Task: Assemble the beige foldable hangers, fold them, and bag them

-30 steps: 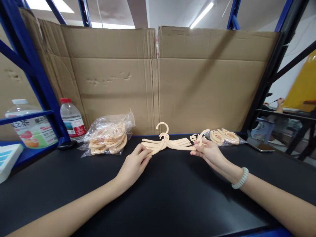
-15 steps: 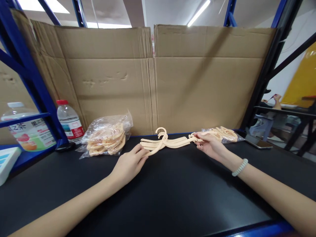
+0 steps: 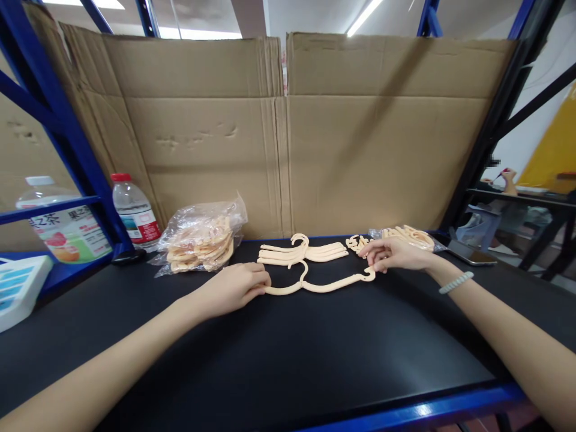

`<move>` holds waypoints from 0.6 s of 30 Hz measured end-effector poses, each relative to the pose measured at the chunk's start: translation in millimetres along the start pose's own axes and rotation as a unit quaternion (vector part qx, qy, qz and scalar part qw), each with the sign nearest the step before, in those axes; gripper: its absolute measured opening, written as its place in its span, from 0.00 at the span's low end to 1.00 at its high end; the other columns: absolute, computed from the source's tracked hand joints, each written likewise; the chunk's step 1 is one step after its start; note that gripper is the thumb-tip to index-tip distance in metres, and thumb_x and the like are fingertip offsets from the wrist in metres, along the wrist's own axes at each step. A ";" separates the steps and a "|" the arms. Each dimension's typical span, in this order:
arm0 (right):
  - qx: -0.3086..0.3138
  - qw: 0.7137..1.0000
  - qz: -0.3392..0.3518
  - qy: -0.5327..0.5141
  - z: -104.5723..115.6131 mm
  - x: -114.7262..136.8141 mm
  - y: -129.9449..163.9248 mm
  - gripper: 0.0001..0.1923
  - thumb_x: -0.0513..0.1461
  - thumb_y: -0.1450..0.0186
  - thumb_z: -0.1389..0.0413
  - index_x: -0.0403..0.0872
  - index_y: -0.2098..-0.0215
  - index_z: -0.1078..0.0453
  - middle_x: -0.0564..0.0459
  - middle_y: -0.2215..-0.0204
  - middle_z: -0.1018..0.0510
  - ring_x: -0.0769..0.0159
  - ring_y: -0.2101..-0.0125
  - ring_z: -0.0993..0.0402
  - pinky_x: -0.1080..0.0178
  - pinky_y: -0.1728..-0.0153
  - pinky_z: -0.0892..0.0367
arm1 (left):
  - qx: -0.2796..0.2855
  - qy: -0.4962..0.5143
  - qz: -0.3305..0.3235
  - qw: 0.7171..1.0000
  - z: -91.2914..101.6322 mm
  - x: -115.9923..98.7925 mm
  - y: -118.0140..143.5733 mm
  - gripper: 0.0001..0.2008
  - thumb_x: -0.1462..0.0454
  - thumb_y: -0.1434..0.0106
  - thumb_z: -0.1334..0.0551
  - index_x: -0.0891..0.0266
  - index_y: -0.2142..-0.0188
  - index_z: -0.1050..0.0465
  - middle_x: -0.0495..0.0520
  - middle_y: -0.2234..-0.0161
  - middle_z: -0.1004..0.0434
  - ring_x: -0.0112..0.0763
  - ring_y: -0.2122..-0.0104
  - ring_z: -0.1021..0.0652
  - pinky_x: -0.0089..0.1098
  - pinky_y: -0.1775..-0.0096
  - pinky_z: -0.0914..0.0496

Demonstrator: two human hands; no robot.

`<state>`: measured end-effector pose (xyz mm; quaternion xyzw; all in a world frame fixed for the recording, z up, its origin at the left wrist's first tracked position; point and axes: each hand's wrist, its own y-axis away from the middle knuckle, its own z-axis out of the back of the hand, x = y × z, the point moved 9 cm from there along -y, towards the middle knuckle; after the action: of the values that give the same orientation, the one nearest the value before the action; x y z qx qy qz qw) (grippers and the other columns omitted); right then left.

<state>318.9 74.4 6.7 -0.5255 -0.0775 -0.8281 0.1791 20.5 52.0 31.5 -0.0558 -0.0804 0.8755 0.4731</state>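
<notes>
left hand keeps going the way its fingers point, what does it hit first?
The left hand points right along the single hanger, fingertips already on its left end. Going straight on, it would ride along that hanger toward the right hand at the far end. The hanger stack probably lies behind this line, though depth is unclear.

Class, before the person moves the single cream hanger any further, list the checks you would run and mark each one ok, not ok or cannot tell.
1. Left hand on the single hanger's left end: ok, fingertips touch it.
2. Right hand on its right end: ok, fingers pinch it.
3. Hanger apart from the hanger stack: ok, a gap shows.
4. Hanger flat on the black table: cannot tell, it may be slightly lifted.
5. Table in front free of clutter: ok.
6. Bag of parts out of the way: ok, off to the left.
</notes>
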 end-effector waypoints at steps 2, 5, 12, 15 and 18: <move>0.023 0.999 -0.002 0.040 -5.5 -2.0 -0.4 0.18 0.37 0.49 0.36 0.44 0.59 0.26 0.54 0.76 0.23 0.69 0.77 0.28 0.68 0.76 0.33 | 0.003 0.018 0.003 1.000 -0.7 2.2 0.3 0.10 0.65 0.34 0.48 0.58 0.65 0.27 0.52 0.64 0.26 0.33 0.66 0.24 0.29 0.64 0.33; 0.028 0.995 -0.005 0.094 -7.4 -4.8 -0.9 0.14 0.38 0.47 0.37 0.43 0.62 0.25 0.53 0.77 0.23 0.70 0.78 0.30 0.68 0.77 0.34 | 0.007 0.056 0.008 0.998 -0.7 6.0 0.9 0.10 0.64 0.35 0.48 0.58 0.64 0.27 0.53 0.64 0.26 0.33 0.65 0.25 0.29 0.63 0.33; 0.058 0.984 -0.016 0.169 -10.1 -6.4 -0.5 0.15 0.44 0.48 0.36 0.43 0.65 0.24 0.53 0.76 0.24 0.68 0.75 0.29 0.68 0.75 0.37 | 0.009 0.120 0.009 0.993 1.0 8.8 -0.3 0.09 0.63 0.37 0.44 0.60 0.65 0.25 0.53 0.65 0.25 0.33 0.66 0.26 0.29 0.64 0.33; 0.120 0.972 -0.034 0.199 -16.6 -7.8 3.9 0.15 0.46 0.46 0.36 0.42 0.67 0.24 0.52 0.76 0.23 0.68 0.74 0.29 0.67 0.74 0.37 | 0.024 0.132 0.000 0.991 -0.6 6.4 -0.6 0.08 0.64 0.38 0.44 0.61 0.65 0.25 0.53 0.65 0.26 0.32 0.66 0.26 0.29 0.64 0.33; 0.157 0.963 -0.054 0.215 -18.7 -8.8 9.1 0.16 0.48 0.47 0.36 0.43 0.69 0.24 0.51 0.74 0.22 0.67 0.74 0.29 0.66 0.73 0.38 | 0.029 0.140 -0.010 0.990 -1.3 4.5 -0.6 0.08 0.66 0.38 0.44 0.61 0.65 0.25 0.53 0.64 0.26 0.32 0.65 0.26 0.29 0.63 0.33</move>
<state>309.9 62.0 -9.9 -0.2958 -0.1941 -0.9075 0.2265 18.7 56.2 30.2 -0.1637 0.0116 0.8564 0.4896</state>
